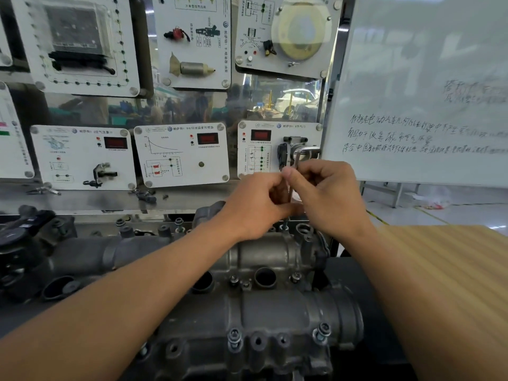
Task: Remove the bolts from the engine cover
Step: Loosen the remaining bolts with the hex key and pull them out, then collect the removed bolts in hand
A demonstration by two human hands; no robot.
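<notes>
2 hands (258,204) (330,193), 1 hex key (298,158), 1 whiteboard (423,86) and 1 engine cover (264,259) are counted.

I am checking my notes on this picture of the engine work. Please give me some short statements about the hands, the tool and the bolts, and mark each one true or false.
1. Both hands hold one L-shaped hex key that stands upright. True: the left hand and the right hand both grip its shaft.
2. The key's lower end goes to a bolt at the far edge of the engine cover. True.
3. All bolts are gone from the near edge of the cover. False: two near bolts are in place there.
4. The whiteboard at the right is blank. False: handwritten lines are on it.
5. The left hand rests flat on the cover. False: it is closed on the key.
</notes>
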